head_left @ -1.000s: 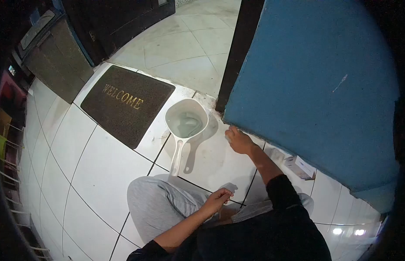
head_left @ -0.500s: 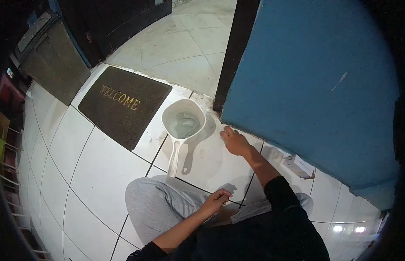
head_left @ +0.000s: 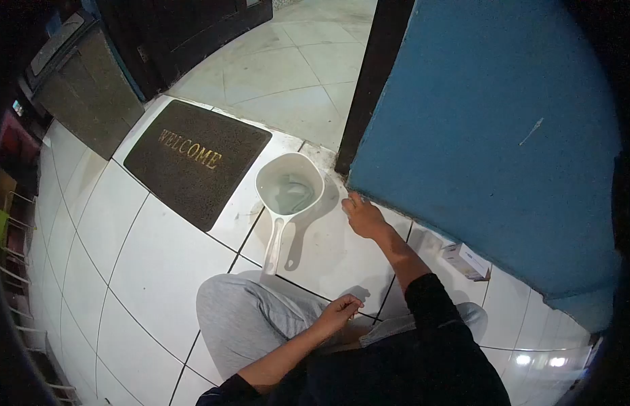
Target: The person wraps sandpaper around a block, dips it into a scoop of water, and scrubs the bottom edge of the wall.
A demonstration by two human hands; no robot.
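Observation:
A white plastic water dipper point(head_left: 275, 237) stands on the tiles in front of me, its handle pointing my way. Clear water point(head_left: 291, 193) is in its bowl. My right hand point(head_left: 364, 216) is to the right of the dipper, low by the foot of the blue wall. Its fingers are bent together, and whatever they may hold is hidden. Over my lap, my left hand point(head_left: 341, 312) has its fingers curled in with the thumb against them. I cannot make out anything in it. Neither hand touches the dipper.
A dark doormat point(head_left: 193, 166) reading WELCOME lies left of the dipper by the doorway. A small white box point(head_left: 466, 261) sits against the blue wall point(head_left: 491, 135) on the right. My grey-trousered knee point(head_left: 227, 308) is close below the dipper handle. A wooden board point(head_left: 92, 91) stands at upper left.
The view has shifted very slightly. Both hands keep nearly the same place and shape, and the dipper has not moved on the floor.

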